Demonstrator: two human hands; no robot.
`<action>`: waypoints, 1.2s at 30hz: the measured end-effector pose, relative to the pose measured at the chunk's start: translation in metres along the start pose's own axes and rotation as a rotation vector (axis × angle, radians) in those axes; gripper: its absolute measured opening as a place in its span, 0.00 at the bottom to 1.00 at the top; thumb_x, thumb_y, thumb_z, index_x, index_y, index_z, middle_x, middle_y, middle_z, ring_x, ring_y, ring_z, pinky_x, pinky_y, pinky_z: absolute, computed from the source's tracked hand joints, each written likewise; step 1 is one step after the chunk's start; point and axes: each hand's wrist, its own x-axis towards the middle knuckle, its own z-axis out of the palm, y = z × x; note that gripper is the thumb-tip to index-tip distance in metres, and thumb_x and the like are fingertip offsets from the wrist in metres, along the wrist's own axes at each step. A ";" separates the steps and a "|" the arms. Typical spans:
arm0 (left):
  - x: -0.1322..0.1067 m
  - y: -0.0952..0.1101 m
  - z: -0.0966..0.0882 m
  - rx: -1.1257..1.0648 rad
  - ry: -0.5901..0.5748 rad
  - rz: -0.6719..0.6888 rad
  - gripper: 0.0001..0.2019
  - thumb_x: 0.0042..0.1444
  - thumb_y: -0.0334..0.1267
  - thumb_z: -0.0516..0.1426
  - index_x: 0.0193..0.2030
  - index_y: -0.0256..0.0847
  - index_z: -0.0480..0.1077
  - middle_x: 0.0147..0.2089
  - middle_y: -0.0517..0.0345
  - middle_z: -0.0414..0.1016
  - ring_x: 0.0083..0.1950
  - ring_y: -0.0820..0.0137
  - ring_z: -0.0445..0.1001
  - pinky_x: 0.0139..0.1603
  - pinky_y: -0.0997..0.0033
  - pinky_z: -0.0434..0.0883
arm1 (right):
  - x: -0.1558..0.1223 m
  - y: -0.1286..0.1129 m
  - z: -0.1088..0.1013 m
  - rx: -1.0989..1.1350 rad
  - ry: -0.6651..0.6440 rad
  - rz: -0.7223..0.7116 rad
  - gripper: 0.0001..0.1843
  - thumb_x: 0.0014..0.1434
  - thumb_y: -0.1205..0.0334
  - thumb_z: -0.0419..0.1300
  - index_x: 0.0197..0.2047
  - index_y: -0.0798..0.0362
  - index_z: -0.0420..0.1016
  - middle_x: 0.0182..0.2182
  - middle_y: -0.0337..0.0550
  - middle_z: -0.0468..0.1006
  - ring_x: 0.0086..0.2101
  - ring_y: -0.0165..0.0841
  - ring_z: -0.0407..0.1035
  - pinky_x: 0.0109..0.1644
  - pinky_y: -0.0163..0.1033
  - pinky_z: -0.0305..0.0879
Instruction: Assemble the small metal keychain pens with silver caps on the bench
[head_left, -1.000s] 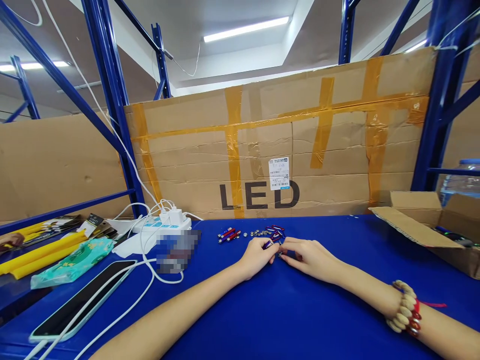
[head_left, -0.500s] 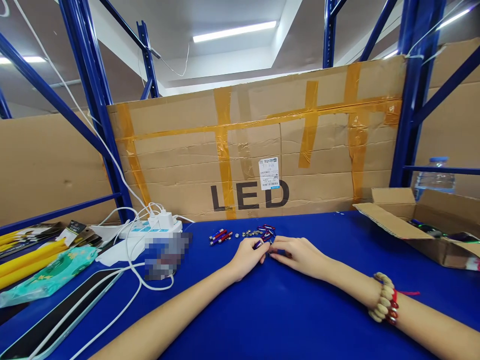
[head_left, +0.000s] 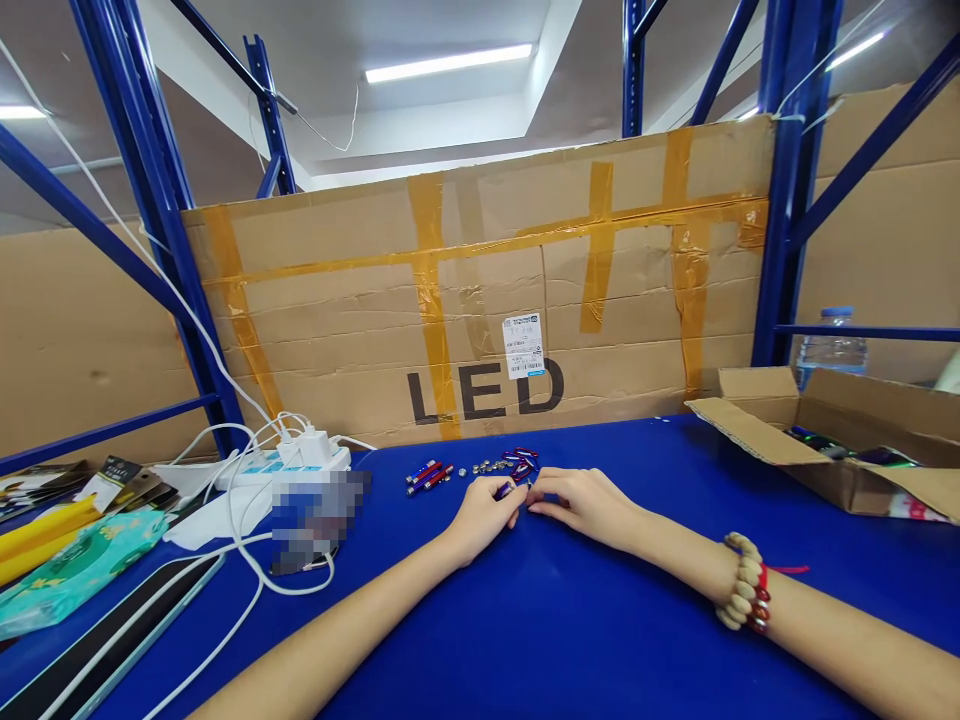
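Observation:
My left hand point(head_left: 484, 515) is closed around a small shiny blue-purple tube point(head_left: 505, 490), most of it hidden by the fingers. Close beside it, my right hand point(head_left: 589, 507) has its thumb and fingertips pinched together at the end of that tube. What the right fingertips hold is too small to make out. Just beyond the hands lies a loose pile of red and blue metal tubes point(head_left: 523, 460). Several small silver round pieces point(head_left: 491, 467) are scattered left of that pile. Farther left, more red and blue tubes with silver ends point(head_left: 429, 477) lie side by side.
A white power strip point(head_left: 300, 455) with plugs and cables stands at the left, near a blurred-out object point(head_left: 319, 515). A tablet-like dark panel point(head_left: 112, 640) and a green packet point(head_left: 90, 560) lie nearer. An open cardboard box point(head_left: 825, 460) is at the right, before a cardboard wall point(head_left: 337, 330).
The whole view has shifted slightly, so things appear farther left. Both hands stay together at the tube, with almost the same grip.

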 end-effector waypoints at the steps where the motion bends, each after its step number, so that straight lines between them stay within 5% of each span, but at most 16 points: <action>1: 0.000 0.001 0.000 0.010 0.003 -0.003 0.21 0.52 0.48 0.48 0.13 0.39 0.54 0.15 0.64 0.57 0.22 0.76 0.57 0.30 0.74 0.57 | 0.000 0.000 0.000 0.001 0.003 0.009 0.09 0.60 0.60 0.50 0.37 0.47 0.72 0.38 0.36 0.74 0.36 0.31 0.69 0.31 0.31 0.59; 20: 0.000 -0.002 0.001 -0.009 -0.001 -0.019 0.21 0.52 0.47 0.48 0.14 0.39 0.55 0.15 0.64 0.58 0.21 0.76 0.57 0.29 0.74 0.57 | 0.000 0.001 0.001 -0.011 0.050 0.013 0.10 0.60 0.58 0.50 0.35 0.47 0.72 0.39 0.37 0.74 0.34 0.30 0.69 0.31 0.31 0.59; 24: 0.001 -0.003 0.000 0.038 0.041 -0.039 0.22 0.54 0.49 0.45 0.14 0.39 0.56 0.16 0.64 0.59 0.21 0.76 0.58 0.29 0.74 0.57 | 0.001 0.002 0.002 0.021 0.154 0.108 0.10 0.59 0.57 0.51 0.34 0.48 0.72 0.35 0.37 0.75 0.30 0.29 0.68 0.29 0.31 0.58; 29: -0.003 0.002 0.001 0.124 0.045 0.022 0.19 0.54 0.50 0.46 0.19 0.39 0.57 0.19 0.64 0.62 0.24 0.74 0.62 0.31 0.74 0.58 | 0.004 0.005 0.003 0.341 0.397 0.278 0.15 0.55 0.49 0.52 0.33 0.51 0.72 0.29 0.39 0.75 0.20 0.26 0.63 0.25 0.33 0.59; 36: -0.010 0.005 0.000 0.209 -0.099 0.128 0.17 0.61 0.47 0.35 0.32 0.42 0.57 0.27 0.64 0.66 0.28 0.74 0.62 0.32 0.74 0.57 | 0.010 0.002 0.004 0.930 0.366 0.460 0.24 0.46 0.42 0.58 0.35 0.56 0.72 0.17 0.34 0.65 0.15 0.22 0.54 0.16 0.29 0.50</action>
